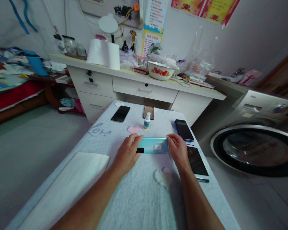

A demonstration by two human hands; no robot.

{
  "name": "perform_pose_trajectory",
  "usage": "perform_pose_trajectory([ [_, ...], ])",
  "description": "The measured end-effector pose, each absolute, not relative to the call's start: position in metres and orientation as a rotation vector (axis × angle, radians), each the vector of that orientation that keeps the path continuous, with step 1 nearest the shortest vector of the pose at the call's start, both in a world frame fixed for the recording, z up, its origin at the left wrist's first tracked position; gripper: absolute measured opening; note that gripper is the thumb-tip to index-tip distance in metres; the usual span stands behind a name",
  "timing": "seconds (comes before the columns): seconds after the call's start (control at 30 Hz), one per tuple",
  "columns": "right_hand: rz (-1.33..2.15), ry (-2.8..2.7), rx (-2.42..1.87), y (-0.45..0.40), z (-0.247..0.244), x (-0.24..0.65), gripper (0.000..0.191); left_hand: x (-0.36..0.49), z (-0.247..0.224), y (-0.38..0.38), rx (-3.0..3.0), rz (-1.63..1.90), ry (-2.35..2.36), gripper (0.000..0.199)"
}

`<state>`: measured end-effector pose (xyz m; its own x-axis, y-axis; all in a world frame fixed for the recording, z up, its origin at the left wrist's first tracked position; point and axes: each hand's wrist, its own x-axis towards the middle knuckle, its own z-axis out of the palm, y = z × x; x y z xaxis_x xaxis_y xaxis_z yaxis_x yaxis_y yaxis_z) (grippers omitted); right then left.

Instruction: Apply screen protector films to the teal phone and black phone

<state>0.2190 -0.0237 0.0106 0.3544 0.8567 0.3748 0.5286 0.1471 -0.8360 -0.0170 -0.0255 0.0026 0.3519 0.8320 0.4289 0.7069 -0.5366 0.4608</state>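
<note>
A glossy light-blue case (156,145), possibly the back of a phone, is held level just above or on the middle of the pale, softly textured table cloth (139,198). It is thin, smooth and rectangular, with a dark oblong patch (140,150) at its left end. Beyond it, a small white-capped bottle (147,122) stands upright, with a flat brown case (148,111) lying just behind. A black phone (121,114) lies at the far left; at the right lie a dark phone (184,130) and, nearer, a white-edged phone (197,162). A long, flat white sheet (64,188) is spread along the left and cut off below.

Both ends of the light-blue case are partly covered by fingers, and its underside is hidden. It is pinched at the left end by the left hand (129,149) and at the right end by the right hand (177,148), thumbs and fingers closed on it. Both bare forearms are stretched forward, angled inward.
</note>
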Motion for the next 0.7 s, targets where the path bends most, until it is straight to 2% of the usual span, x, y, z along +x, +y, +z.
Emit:
perform_pose_trajectory([
  [0.33, 0.422, -1.357, -1.548, -0.029, 0.021, 0.221, 0.026, -0.019, 0.007, -0.032, 2.412, 0.901, 1.435, 0.068],
  [0.53, 0.428, -1.369, -1.514, -0.029, 0.019, 0.219, 0.027, -0.017, 0.012, -0.033, 2.281, 0.960, 1.489, 0.051],
  [0.7, 0.376, -1.367, -1.502, -0.028, 0.014, 0.217, 0.026, -0.017, 0.013, -0.030, 2.129, 1.028, 1.494, 0.047],
])
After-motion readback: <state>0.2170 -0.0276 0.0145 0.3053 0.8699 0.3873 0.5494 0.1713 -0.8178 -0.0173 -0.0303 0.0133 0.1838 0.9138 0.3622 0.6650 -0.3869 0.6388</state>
